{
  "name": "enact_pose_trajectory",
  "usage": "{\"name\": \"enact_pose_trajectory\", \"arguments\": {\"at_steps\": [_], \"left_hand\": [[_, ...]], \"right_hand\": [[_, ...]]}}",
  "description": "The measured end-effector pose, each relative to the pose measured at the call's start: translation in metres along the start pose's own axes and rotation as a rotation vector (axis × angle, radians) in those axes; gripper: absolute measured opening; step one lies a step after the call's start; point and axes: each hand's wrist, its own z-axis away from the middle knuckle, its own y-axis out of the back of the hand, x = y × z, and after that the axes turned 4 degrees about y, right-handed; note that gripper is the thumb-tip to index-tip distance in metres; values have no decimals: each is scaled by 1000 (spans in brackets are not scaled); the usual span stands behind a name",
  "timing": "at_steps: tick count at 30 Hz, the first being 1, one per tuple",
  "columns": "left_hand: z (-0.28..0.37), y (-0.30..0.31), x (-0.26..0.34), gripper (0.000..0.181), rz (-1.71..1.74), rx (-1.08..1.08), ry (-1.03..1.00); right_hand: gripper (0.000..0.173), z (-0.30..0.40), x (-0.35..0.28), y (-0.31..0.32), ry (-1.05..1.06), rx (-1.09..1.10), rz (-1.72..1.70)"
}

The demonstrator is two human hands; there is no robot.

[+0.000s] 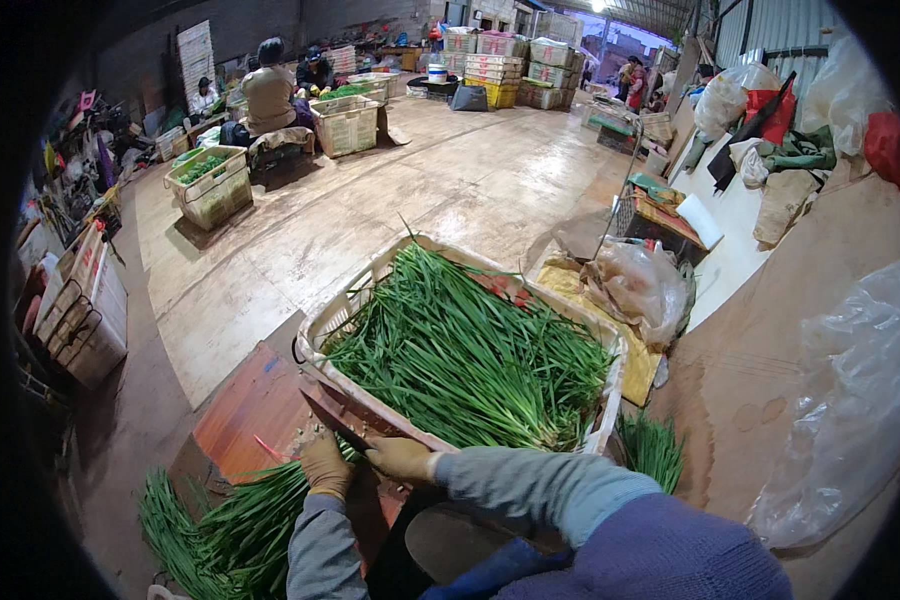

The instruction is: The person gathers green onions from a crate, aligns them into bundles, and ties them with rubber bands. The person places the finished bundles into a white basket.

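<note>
My left hand [325,463], in a tan glove, is closed around the root end of a bundle of green garlic chives [259,517]. The leaves trail down to the lower left. My right hand [401,459], gloved the same way, grips a knife [333,421] whose dark, broad blade points up and left, close beside my left hand. Both hands are over a reddish-brown wooden board [259,405] with small cut bits on it. Right behind it stands a white plastic crate [390,418] heaped with long garlic chives [465,345].
More chives [651,448] lie right of the crate. Clear plastic bags [637,285] rest on a yellow sack [634,367] beside it. A crate of greens [210,191] stands on the floor [330,217]. A seated person [270,90] and stacked crates [487,67] are farther back.
</note>
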Motion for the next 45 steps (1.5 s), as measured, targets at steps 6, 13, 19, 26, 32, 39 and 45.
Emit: {"name": "enact_pose_trajectory", "arguments": {"at_steps": [6,13,19,26,32,39,45], "left_hand": [[33,17,0,83,29,161,-38],[101,-14,26,42,1771,-118,420],[107,-54,4,45,2610,-149,762],[106,-42,3,54,2633,-98,668],[163,-8,37,58,2315,-53,663],[234,78,42,64,2230,67,382],[269,101,-1,47,2402,162,590]], "right_hand": [[45,-15,-11,16,159,223,30],[65,-171,-45,-5,523,18,644],[61,-211,-39,-40,429,-152,782],[39,-163,-22,-67,721,-375,666],[65,-57,-108,-2,485,-669,445],[70,73,-91,-13,358,-443,-226],[62,184,-85,-70,238,-272,-471]]}}
